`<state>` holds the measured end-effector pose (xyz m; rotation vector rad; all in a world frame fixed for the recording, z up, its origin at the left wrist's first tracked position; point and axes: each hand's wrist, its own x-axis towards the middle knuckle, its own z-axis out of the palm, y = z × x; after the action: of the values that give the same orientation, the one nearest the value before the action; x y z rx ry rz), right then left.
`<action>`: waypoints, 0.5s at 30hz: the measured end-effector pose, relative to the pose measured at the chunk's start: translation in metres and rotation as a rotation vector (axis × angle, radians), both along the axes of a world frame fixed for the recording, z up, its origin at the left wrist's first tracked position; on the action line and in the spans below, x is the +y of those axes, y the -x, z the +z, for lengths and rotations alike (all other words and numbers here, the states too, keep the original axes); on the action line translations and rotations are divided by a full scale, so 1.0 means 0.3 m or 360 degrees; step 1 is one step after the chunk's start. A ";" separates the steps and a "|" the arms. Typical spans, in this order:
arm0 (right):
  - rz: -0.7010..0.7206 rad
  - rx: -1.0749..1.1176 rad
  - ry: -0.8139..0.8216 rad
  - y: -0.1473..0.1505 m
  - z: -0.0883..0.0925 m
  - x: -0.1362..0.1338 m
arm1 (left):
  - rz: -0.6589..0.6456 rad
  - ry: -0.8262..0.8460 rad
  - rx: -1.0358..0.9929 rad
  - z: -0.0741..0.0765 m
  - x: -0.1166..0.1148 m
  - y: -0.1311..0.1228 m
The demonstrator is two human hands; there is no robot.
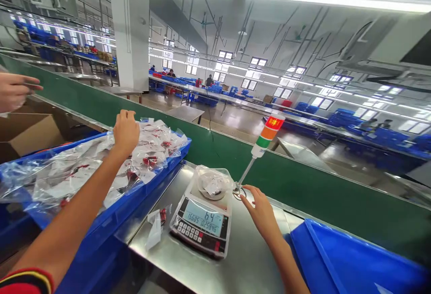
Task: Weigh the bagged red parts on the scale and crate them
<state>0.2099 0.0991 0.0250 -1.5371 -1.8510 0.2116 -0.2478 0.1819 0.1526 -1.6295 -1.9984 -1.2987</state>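
My left hand [125,131] reaches into a blue bin [134,204] heaped with clear plastic bags of small red and black parts [153,148]; its fingers curl down onto the bags. My right hand [257,208] rests beside a counting scale [202,220], fingers apart and pointing at the right rim of its pan. One clear bag [213,185] lies on the scale's pan, and the display reads 64. Another small bag [155,227] lies on the steel table left of the scale.
A green conveyor belt [303,186] runs diagonally behind the steel table [242,262]. A signal tower lamp [267,134] stands by the scale. A second blue bin [353,262] sits at the right. A cardboard box [27,134] and another person's hand [15,89] are at the left.
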 end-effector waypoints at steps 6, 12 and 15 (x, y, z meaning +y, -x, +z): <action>-0.0205 0.0104 0.0048 -0.066 -0.036 -0.102 | -0.1044 0.0257 0.0285 -0.187 -0.025 -0.414; -0.0378 0.0141 0.0094 -0.131 -0.054 -0.272 | -0.1613 0.0465 0.0442 -0.342 -0.056 -0.738; -0.0613 0.0025 0.0075 -0.300 -0.002 -0.329 | -0.1699 0.0357 0.0416 -0.376 -0.093 -0.790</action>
<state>0.2998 0.0005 0.0243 -1.8816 -1.5099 0.0873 -0.0107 0.1539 0.0398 -2.9756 -1.1019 -1.0015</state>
